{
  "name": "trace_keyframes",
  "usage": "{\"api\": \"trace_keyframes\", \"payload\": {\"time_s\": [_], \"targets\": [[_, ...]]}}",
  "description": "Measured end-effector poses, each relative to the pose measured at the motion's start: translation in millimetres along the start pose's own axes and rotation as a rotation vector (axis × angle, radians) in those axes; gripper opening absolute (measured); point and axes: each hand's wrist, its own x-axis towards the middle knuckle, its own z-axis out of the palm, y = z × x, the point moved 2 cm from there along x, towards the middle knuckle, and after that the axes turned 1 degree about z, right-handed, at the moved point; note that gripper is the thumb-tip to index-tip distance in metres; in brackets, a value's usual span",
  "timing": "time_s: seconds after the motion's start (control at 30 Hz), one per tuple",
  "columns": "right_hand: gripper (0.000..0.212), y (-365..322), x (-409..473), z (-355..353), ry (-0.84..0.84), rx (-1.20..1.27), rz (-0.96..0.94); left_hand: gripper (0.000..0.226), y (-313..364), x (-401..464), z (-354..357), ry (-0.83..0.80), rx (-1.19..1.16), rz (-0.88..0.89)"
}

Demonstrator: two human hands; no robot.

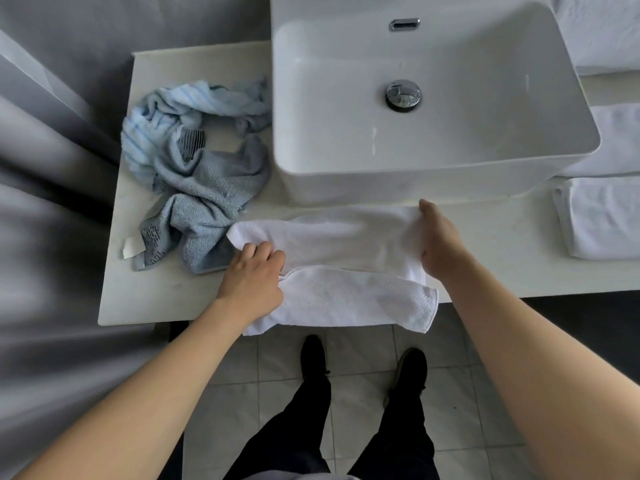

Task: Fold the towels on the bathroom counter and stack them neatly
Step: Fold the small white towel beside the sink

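A white towel (346, 271) lies on the front strip of the pale tabletop (145, 299), just in front of the white basin (433, 126), with its near part hanging over the tabletop's front edge above the tiled floor (363, 393). The towel is partly folded: a smoother layer lies toward the basin and a waffle-textured layer lies toward the person, its right corner drooping past the edge. The left hand (254, 275) sits at the towel's left side with its fingers curled, pinching the cloth where the two layers meet. The right hand (438, 240) is at the towel's far right corner, close against the basin's front wall; its fingers are hidden behind the hand and the cloth bunches up there, so it seems to grip that corner, though the grasp itself cannot be seen clearly. To the left of the basin a blue towel (194, 174) lies crumpled in a loose heap, its near end touching the white towel's left end, with a small white label (133, 247) showing at its lower left. At the right end of the tabletop a folded white towel (602, 220) lies flat, well apart from the one being handled, and more white cloth (620, 140) lies behind it beside the basin.
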Motion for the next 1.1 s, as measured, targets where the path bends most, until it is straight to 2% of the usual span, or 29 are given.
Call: {"api": "trace_keyframes", "payload": {"time_s": [0.1, 0.23, 0.37, 0.43, 0.5, 0.57, 0.63, 0.73, 0.77, 0.8, 0.87, 0.9, 0.93, 0.97, 1.0, 1.03, 1.07, 1.1], "targets": [[0.025, 2.0, 4.2, -13.8, -0.045, 0.198, 0.06, 0.032, -4.6, -0.5, -5.3, -0.015, -0.02, -0.016], [0.03, 3.4, 9.7, -28.5, -0.024, 0.268, 0.001, 0.03, -11.1, 0.3, -9.4, -0.051, 0.008, -0.07], [0.017, 0.0, 13.0, -22.6, -0.048, -0.072, -0.148, 0.034, -9.8, -0.8, -10.1, -0.023, 0.061, -0.081], [0.019, -1.5, 18.6, -20.8, -0.046, -0.256, -0.191, 0.036, -6.4, -2.8, -10.1, -0.021, 0.055, -0.074], [0.009, -5.9, 15.4, -18.8, -0.058, -0.289, -0.183, 0.038, -2.9, -4.8, -14.0, -0.032, 0.06, -0.079], [0.018, -6.6, 9.9, -16.6, -0.094, -0.214, -0.156, 0.036, 1.9, -8.6, -24.1, -0.033, 0.059, -0.067], [0.02, -3.7, 6.4, -16.7, -0.1, -0.268, -0.186, 0.028, 11.5, -17.3, -39.4, -0.03, -0.009, 0.005], [0.007, -3.5, 7.4, -26.3, -0.096, -0.52, -0.168, 0.019, 28.7, -37.1, -67.1, -0.171, -0.129, 0.13], [0.009, -5.9, 6.9, -31.6, -0.071, -0.64, -0.165, 0.018, 31.7, -41.5, -73.6, -0.231, -0.13, 0.161], [0.02, -10.3, 5.7, -38.2, -0.009, -0.814, -0.231, 0.016, 32.7, -43.4, -79.4, -0.269, -0.142, 0.17], [0.035, -23.2, -11.1, -46.9, 0.162, -1.089, -0.571, 0.014, 29.4, -40.6, -84.9, -0.276, -0.239, 0.125], [0.049, -27.4, -29.1, -44.7, 0.11, -1.093, -0.73, 0.013, 25.9, -37.2, -84.3, -0.255, -0.314, 0.096], [0.068, -26.2, -44.5, -41.2, -0.085, -1.064, -0.79, 0.013, 22.3, -33.2, -82.6, -0.232, -0.402, 0.067], [0.086, -21.8, -63.0, -34.0, -0.33, -1.05, -0.728, 0.011, 18.4, -29.2, -80.0, -0.219, -0.499, 0.04], [0.099, -11.2, -77.0, -27.6, -0.555, -1.123, -0.582, 0.009, 14.8, -25.3, -77.0, -0.215, -0.594, 0.02], [0.107, -0.2, -90.0, -22.2, -0.701, -1.246, -0.446, 0.007, 12.2, -21.6, -75.5, -0.208, -0.676, 0.006], [0.111, 10.2, -95.8, -19.3, -0.747, -1.354, -0.374, 0.006, 9.6, -18.0, -75.5, -0.198, -0.743, -0.014], [0.114, 17.7, -98.4, -17.5, -0.725, -1.438, -0.354, 0.007, 7.2, -14.9, -76.3, -0.193, -0.804, -0.04]]}}
